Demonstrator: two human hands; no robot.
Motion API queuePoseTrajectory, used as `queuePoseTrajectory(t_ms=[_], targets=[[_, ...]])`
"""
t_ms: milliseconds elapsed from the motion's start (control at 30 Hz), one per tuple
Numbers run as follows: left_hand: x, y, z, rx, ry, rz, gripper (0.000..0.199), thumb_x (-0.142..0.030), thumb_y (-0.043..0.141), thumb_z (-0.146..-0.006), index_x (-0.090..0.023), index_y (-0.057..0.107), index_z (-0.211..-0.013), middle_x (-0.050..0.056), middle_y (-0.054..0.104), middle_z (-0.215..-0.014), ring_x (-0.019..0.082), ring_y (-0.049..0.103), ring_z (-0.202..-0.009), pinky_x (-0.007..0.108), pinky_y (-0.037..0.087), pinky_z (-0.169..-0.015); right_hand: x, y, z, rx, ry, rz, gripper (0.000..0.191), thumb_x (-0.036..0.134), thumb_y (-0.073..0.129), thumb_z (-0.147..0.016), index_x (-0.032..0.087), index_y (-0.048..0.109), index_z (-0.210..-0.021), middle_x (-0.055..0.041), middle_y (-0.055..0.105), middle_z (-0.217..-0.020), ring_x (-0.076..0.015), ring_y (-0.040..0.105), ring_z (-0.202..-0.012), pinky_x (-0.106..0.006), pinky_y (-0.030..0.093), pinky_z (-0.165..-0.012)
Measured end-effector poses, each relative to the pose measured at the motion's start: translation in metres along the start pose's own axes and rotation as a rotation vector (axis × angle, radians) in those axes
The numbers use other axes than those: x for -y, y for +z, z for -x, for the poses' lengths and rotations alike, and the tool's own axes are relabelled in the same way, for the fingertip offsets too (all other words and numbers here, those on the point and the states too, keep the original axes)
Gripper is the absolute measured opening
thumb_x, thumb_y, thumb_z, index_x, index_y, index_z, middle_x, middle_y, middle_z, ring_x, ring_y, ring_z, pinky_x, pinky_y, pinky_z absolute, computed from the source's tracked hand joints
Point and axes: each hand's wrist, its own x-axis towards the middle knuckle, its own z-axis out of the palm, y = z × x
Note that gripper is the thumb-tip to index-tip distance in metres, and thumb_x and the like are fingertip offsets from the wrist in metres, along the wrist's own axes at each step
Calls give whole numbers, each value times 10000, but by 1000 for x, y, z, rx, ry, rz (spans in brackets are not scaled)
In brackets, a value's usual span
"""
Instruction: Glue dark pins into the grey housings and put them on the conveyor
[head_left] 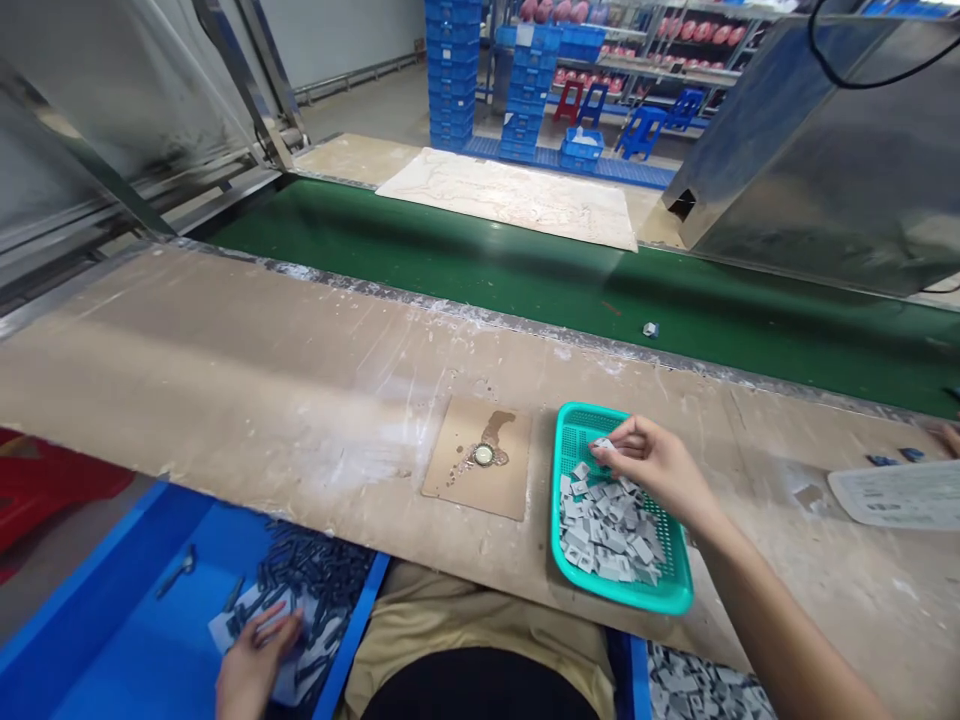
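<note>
– How far along were we?

– Partway at most, we judged: plenty of grey pieces (609,530) lay loose in the turquoise basket (556,500), and dark parts (322,575) were heaped in the blue bin (127,620). One small pale-and-dark item (651,329) sat alone on the green belt (450,260); whether it was finished, we could not tell

– And our hands?

– Our right hand (660,465) pinched a single pale piece (601,445) between thumb and fingers, above the basket's far end. Our left hand (255,655) was loosely curled in the blue bin, over a whitish sheet (221,630); we could not tell if it gripped anything

– What were the materials like?

– The grey pieces looked like flat, squarish plastic, some with openings. The dark parts were slim and elongated. The basket was perforated plastic, and beside it on our scuffed table (262,380) lay a stained brown board (454,450) bearing a round, ridged cap (484,455)
</note>
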Motion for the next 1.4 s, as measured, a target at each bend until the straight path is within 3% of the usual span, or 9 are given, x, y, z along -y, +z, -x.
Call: queuePoseTrajectory(t_ms=[133, 267, 433, 533, 667, 833, 967, 1167, 1400], targets=[[-30, -2, 22, 41, -139, 546, 253, -186, 735, -644, -133, 621, -863, 83, 678, -950, 208, 668, -796, 311, 556, -788, 19, 7, 7, 176, 104, -210, 478, 469, 767, -630, 166, 611, -965, -43, 666, -701, -163, 588, -516, -271, 457, -452], [-67, 2, 51, 137, -67, 806, 382, -112, 842, -497, -96, 683, -844, 100, 654, -1105, 191, 668, -788, 267, 581, -745, 36, 32, 6, 337, 42, -245, 447, 530, 650, -758, 174, 639, -1028, -82, 690, -820, -208, 663, -711, -329, 544, -656], [-101, 18, 87, 414, -14, 907, 454, -258, 913, -434, -86, 719, -806, 87, 706, -833, 179, 669, -682, 258, 591, -690, 44, 77, -6, 246, -133, -48, 383, 391, 603, -808, 182, 612, -1130, -87, 703, -951, -231, 686, -837, -368, 544, -780], [-112, 31, 102, 546, 7, 932, 407, -278, 906, -461, -105, 721, -779, 64, 692, -692, 164, 659, -617, 235, 581, -602, 40, 96, -14, 144, -319, 199, 284, 266, 613, -774, 182, 669, -1040, -81, 709, -921, -243, 669, -849, -387, 534, -781], [-119, 46, 112, 602, 11, 925, 356, -277, 895, -491, -109, 717, -749, 68, 701, -708, 149, 654, -612, 185, 544, -515, 32, 106, -17, 140, -542, 378, 184, 210, 548, -816, 204, 706, -910, -62, 717, -906, -239, 645, -887, -378, 521, -785], [-126, 58, 118, 688, -21, 932, 387, -281, 894, -492, -77, 731, -778, 99, 715, -734, 151, 670, -680, 185, 560, -635, 27, 110, -17, 192, -606, 412, 210, 185, 518, -832, 201, 709, -918, -60, 720, -913, -227, 649, -876, -365, 526, -781], [-138, 69, 126, 703, -23, 980, 381, -272, 897, -482, -86, 736, -772, 95, 718, -732, 159, 674, -672, 207, 569, -643, 34, 107, -13, 155, -488, 292, 180, 256, 580, -815, 192, 719, -909, -73, 720, -941, -241, 656, -890, -393, 518, -820], [-160, 100, 141, 648, 26, 1101, 409, -295, 892, -492, -104, 738, -820, 79, 713, -694, 149, 668, -612, 224, 566, -631, 60, 88, 12, 224, 31, -212, 344, 406, 779, -654, 176, 708, -900, -90, 730, -924, -255, 686, -870, -354, 553, -789], [-174, 117, 157, 671, 179, 1094, 365, -334, 855, -568, -124, 742, -845, 109, 728, -865, 179, 679, -674, 278, 581, -666, 70, 81, 36, 287, 126, -313, 357, 382, 829, -591, 170, 721, -857, -99, 736, -843, -254, 701, -804, -333, 577, -741]])
